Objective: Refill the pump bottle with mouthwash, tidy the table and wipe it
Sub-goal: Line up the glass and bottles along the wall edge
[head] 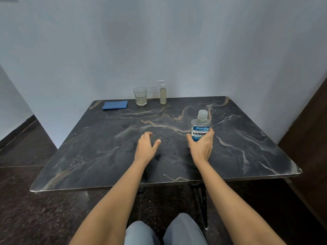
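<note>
A clear mouthwash bottle (pixel 200 125) with a blue label and a clear cap stands upright on the dark marble table (pixel 106 156), right of centre. My right hand (pixel 201 147) is wrapped around its lower body. My left hand (pixel 146 147) hovers over the table's middle, fingers loosely apart, holding nothing. At the far edge by the wall stands a slim pump bottle (pixel 163 93) with a white pump and pale yellowish liquid. A folded blue cloth (pixel 115 105) lies at the far left corner.
A drinking glass (pixel 140 96) with a little liquid stands just left of the pump bottle. White walls close the table's far side. A dark panel (pixel 307 138) rises on the right. My knees (pixel 164 232) show below the near edge.
</note>
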Demonstrator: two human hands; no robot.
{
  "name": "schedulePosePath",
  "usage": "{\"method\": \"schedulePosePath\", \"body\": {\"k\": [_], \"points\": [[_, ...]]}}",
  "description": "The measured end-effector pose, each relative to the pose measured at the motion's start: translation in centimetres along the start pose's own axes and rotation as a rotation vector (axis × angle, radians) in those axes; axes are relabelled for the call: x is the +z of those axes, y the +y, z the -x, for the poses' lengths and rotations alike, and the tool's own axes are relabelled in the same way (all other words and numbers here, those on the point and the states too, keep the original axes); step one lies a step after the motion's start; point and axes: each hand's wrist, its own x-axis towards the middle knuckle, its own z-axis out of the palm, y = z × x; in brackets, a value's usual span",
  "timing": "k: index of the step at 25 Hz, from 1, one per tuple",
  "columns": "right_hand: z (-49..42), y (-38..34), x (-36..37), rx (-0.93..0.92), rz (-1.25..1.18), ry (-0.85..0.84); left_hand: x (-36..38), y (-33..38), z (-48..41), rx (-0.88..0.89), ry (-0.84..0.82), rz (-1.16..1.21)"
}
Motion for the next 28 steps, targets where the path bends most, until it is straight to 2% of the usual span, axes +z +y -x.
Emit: {"method": "schedulePosePath", "body": {"k": [3,9,17,23,28], "points": [[-1.5,-0.6,1.1,0.031,-0.054,0.003,0.2,-0.4,-1.4,0.012,-0.007,-0.014],[-8.7,-3.6,5.0,-0.022,-0.164,-0.032,-0.1,-1.9,-7.4,0.071,-0.035,-0.105],[-18.7,-3.1,14.6,-0.025,-0.197,-0.103,1.1,-5.1,-17.5,0.144,-0.047,-0.345],[-23.5,-1.1,21.5,-0.024,-0.190,-0.103,3.9,-6.1,-20.5,0.186,-0.059,-0.307],[-25.8,-0.6,24.3,-0.069,-0.137,-0.112,4.2,-6.4,-20.4,0.174,-0.068,-0.293]]}}
